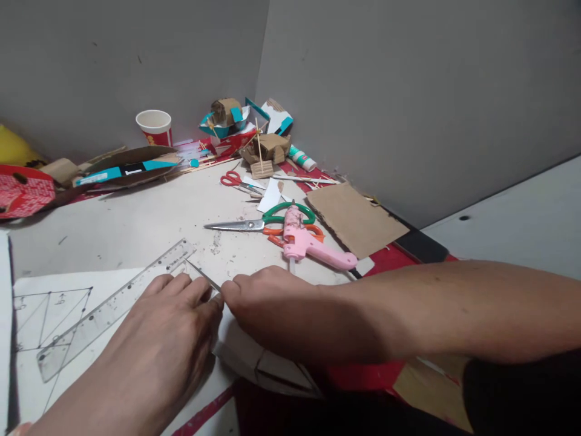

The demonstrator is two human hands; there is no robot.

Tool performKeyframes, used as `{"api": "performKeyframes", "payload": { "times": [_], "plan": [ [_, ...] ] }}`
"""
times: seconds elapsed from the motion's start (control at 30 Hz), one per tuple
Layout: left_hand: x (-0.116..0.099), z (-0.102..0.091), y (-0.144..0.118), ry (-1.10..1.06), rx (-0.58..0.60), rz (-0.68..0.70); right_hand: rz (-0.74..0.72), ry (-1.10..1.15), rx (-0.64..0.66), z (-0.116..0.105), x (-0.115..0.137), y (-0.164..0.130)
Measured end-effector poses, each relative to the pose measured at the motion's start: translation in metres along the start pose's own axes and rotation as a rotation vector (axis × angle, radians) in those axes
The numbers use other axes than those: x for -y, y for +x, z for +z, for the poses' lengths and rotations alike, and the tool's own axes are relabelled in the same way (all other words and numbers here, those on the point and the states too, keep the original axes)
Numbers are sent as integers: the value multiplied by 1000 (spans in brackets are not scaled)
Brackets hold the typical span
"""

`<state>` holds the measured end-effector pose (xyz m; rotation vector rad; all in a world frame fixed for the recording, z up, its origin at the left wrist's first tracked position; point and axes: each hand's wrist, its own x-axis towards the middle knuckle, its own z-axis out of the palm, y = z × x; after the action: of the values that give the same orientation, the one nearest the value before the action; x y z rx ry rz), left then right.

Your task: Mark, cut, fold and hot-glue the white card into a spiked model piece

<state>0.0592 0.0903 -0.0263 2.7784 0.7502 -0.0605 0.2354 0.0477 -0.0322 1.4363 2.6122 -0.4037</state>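
Note:
My right hand point(267, 303) is closed around a slim tool with a thin pointed metal blade point(203, 276). Its handle is hidden in my fist, and the tip points up and left. Close beside it, my left hand point(167, 330) has its fingers bent and pressed together on a piece of white card point(240, 348). That card stretches out below my right wrist, with dark lines or slits near its lower end. A clear ruler point(113, 303) lies slantwise left of my left hand, over a white sheet point(31, 284) with a drawn grid of triangles.
A pink glue gun point(299, 239) lies across large scissors point(236, 226) with green and orange handles. Behind are small red scissors point(231, 178), cardboard models point(267, 148) and a paper cup point(154, 127). A flat cardboard piece point(358, 218) sits to the right. Grey walls point(385, 91) close off the back.

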Motion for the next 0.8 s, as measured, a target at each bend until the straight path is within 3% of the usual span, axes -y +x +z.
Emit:
{"api": "performKeyframes", "payload": {
  "times": [0.13, 0.23, 0.6, 0.8],
  "plan": [
    [-2, -2, 2, 41, 130, -32, 161, 225, 42, -15, -13, 8],
    [-2, -3, 2, 51, 153, -34, 216, 251, 58, -23, -16, 17],
    [-1, 2, 2, 20, 165, -45, 169, 226, 106, -24, -18, 24],
    [1, 0, -1, -44, 35, -52, -55, -32, 118, -11, 2, 19]
  ]
}}
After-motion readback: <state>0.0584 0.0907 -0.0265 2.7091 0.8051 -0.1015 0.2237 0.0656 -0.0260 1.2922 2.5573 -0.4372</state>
